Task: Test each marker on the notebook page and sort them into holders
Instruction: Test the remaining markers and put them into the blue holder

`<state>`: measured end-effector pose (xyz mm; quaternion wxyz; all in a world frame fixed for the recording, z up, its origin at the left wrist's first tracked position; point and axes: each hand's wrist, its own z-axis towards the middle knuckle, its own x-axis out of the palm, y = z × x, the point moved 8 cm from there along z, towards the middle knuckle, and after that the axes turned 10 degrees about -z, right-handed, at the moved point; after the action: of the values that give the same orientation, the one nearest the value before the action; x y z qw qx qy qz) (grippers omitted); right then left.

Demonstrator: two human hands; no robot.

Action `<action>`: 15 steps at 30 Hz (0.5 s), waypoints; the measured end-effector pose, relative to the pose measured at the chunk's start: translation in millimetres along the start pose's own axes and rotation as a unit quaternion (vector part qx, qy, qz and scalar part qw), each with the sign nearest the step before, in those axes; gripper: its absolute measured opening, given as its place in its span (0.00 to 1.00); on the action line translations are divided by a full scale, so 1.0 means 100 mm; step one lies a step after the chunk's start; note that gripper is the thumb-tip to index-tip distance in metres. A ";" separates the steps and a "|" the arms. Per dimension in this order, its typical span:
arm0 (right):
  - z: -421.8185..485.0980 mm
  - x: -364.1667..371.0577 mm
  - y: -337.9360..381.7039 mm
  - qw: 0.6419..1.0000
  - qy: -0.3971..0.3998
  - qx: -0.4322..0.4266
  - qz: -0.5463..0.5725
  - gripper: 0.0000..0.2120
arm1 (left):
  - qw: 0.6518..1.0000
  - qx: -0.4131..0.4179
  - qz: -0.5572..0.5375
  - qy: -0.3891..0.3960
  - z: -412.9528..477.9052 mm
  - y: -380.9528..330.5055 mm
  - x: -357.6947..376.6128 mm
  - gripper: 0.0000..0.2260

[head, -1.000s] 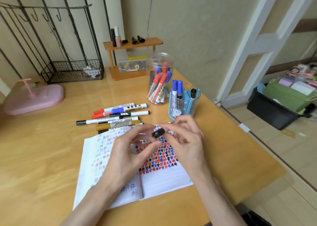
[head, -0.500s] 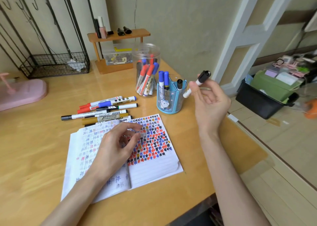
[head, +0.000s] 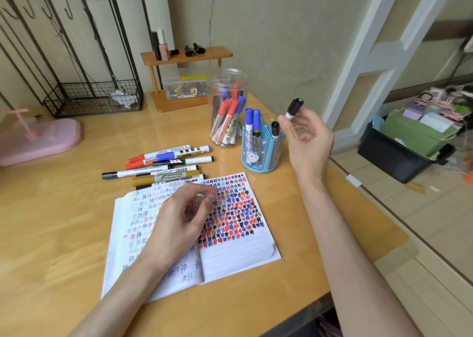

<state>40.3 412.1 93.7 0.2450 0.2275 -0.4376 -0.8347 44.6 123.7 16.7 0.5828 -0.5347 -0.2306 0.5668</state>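
Observation:
An open notebook lies on the wooden desk, its right page full of red, blue and black marks. My right hand holds a capped black-and-white marker upright, just right of the blue cartoon holder. That holder has two blue markers and a black one in it. Behind it a clear plastic jar holds several red and blue markers. Several loose markers lie in a row above the notebook. My left hand rests on the notebook with loosely curled fingers, holding nothing that I can see.
A small wooden shelf with bottles and a clear box stands at the back wall. A black wire basket and a pink object sit at the back left. The desk edge drops off to the right, with a black bin on the floor.
My hands were together over the notebook with the marker between them. My right hand has since lifted the capped marker up and right beside the blue holder. My left hand stayed on the page.

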 end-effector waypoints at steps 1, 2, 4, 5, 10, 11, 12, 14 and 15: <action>0.00 0.01 0.00 1.000 0.006 -0.004 -0.006 0.09 | 1.000 0.004 0.002 0.000 0.00 -0.01 0.00 0.07; 0.00 0.03 0.00 1.000 0.013 -0.007 -0.013 0.06 | 1.000 0.008 0.007 0.002 0.00 -0.02 0.00 0.08; -0.01 0.06 -0.01 0.999 0.030 -0.015 -0.035 0.05 | 1.000 0.015 0.013 0.003 0.00 -0.04 0.01 0.08; -0.02 0.08 -0.03 0.998 0.037 -0.017 -0.050 0.06 | 1.000 0.017 0.015 0.003 0.00 -0.05 0.00 0.08; -0.04 0.10 -0.13 0.991 0.040 -0.034 -0.120 0.12 | 0.999 0.027 0.021 0.003 0.00 -0.06 0.00 0.08; -0.04 0.09 -0.13 0.991 0.035 -0.036 -0.120 0.11 | 0.999 0.028 0.020 0.003 0.00 -0.06 0.00 0.08; -0.05 0.09 -0.13 0.992 0.028 -0.040 -0.117 0.10 | 0.999 0.028 0.020 0.002 0.01 -0.06 0.00 0.08; -0.09 0.07 -0.10 0.993 0.013 -0.050 -0.111 0.08 | 0.999 0.029 0.018 -0.002 0.01 -0.06 -0.02 0.09; -0.11 0.06 -0.08 0.993 0.005 -0.055 -0.109 0.08 | 0.999 0.029 0.019 -0.005 0.02 -0.06 -0.03 0.10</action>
<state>40.9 405.8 79.9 0.1668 0.2644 -0.3627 -0.8779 44.3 122.8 24.0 0.5860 -0.5190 -0.2070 0.5869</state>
